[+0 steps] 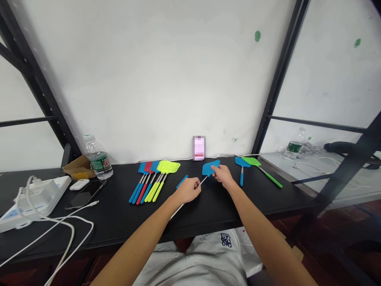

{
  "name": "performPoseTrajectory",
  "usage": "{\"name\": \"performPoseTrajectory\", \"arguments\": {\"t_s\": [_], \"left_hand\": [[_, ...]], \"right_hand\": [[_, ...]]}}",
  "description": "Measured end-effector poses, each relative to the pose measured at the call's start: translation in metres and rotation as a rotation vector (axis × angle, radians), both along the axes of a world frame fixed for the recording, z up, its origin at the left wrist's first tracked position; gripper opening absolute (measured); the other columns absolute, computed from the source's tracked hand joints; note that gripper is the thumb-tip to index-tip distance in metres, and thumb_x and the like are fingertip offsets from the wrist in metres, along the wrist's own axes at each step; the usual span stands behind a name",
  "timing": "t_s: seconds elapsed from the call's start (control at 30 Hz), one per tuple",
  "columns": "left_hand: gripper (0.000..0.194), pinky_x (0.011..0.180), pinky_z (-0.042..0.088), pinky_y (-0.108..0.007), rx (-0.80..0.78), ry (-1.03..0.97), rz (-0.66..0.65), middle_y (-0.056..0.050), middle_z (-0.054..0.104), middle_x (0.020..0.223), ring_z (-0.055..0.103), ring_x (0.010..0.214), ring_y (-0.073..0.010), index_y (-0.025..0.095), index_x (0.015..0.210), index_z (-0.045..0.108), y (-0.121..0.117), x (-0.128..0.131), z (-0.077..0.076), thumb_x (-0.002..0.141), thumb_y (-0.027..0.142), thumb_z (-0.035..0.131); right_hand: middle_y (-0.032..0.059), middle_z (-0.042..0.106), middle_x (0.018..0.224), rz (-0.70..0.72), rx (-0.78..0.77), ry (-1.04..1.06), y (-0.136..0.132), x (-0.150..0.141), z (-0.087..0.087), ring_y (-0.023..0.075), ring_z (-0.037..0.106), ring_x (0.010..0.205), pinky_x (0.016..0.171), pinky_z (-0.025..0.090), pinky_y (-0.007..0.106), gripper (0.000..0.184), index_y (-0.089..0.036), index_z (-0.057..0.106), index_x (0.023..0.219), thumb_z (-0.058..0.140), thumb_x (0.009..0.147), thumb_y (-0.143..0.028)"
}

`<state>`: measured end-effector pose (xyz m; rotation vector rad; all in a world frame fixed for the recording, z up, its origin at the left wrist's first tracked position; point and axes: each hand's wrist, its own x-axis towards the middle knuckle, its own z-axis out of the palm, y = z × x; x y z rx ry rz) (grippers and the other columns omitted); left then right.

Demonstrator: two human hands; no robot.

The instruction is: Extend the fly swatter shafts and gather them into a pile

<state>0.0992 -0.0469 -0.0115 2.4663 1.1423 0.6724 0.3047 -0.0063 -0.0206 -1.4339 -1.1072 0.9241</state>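
My right hand (222,177) pinches the flat blue mesh head of a fly swatter (210,168) above the black table top (208,214). My left hand (187,190) closes around the thin metal shaft (202,181) running from that head. A silver rod (177,211) sticks out below my left hand, and a short blue handle (182,181) shows behind it; I cannot tell how they connect. Several colourful fly swatters (154,182) lie side by side to the left. A blue swatter (241,171) and a green swatter (262,171) lie to the right.
A pixelated upright card (199,147) leans on the white wall. At the left are a water bottle (98,158), a cardboard box (77,167), a black phone (85,194), a white device (32,202) and white cables (71,232). Black metal uprights (281,75) stand at the table's back.
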Motion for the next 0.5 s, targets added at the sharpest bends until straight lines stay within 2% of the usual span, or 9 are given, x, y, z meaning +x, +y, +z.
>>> {"name": "performPoseTrajectory", "arguments": {"t_s": [0.17, 0.5], "left_hand": [[0.013, 0.057, 0.034, -0.022, 0.015, -0.018, 0.048, 0.001, 0.058, 0.063, 0.053, 0.059, -0.0119, 0.019, 0.078, 0.057, 0.0006, -0.0011, 0.0008, 0.083, 0.025, 0.047], [0.015, 0.059, 0.033, -0.023, 0.069, -0.053, 0.077, 0.001, 0.057, 0.060, 0.052, 0.059, -0.0126, 0.019, 0.078, 0.055, 0.0032, -0.0019, -0.0014, 0.087, 0.025, 0.044]], "right_hand": [[0.0082, 0.064, 0.062, -0.007, 0.024, 0.246, -0.0054, -0.0021, 0.0099, 0.0052, 0.036, 0.037, 0.033, 0.019, 0.019, 0.019, -0.017, 0.047, 0.068, 0.063, 0.074, -0.025], [0.0103, 0.066, 0.063, 0.083, 0.011, 0.229, -0.0011, -0.0033, 0.0032, 0.0056, 0.039, 0.036, 0.032, 0.019, 0.018, 0.021, -0.016, 0.048, 0.069, 0.063, 0.077, -0.027]]}}
